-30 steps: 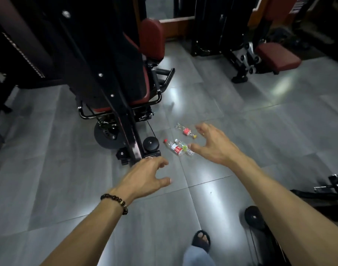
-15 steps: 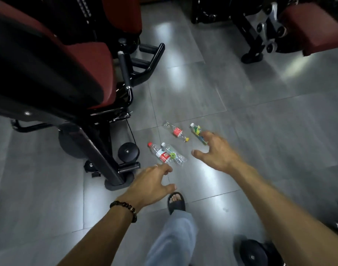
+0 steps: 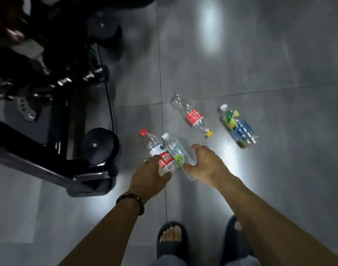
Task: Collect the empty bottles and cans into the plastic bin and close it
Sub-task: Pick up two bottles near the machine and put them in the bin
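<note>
Several empty plastic bottles lie on the grey tiled floor. My left hand point(image 3: 149, 175) wraps thumb and fingers around the lower end of the red-capped bottle point(image 3: 151, 144), which still rests on the floor. Pressed against it lies a white-capped bottle with a green label point(image 3: 173, 150). My right hand point(image 3: 206, 166) hovers at that bottle's base, fingers spread, holding nothing. Farther off lie a yellow-capped bottle with a red label point(image 3: 193, 117) and, to the right, a bottle with a blue and yellow label point(image 3: 238, 127). No bin is in view.
A black gym machine's base frame point(image 3: 49, 166) and its round wheel point(image 3: 99, 145) stand close on the left of the bottles. My feet in dark slippers point(image 3: 171, 240) are just behind my arms. Bare floor tiles point(image 3: 241, 54) stretch ahead and to the right.
I have bent down and closer to the floor. Both hands dropped onto the nearest pair of bottles, and my left hand has closed around the red-capped one.
</note>
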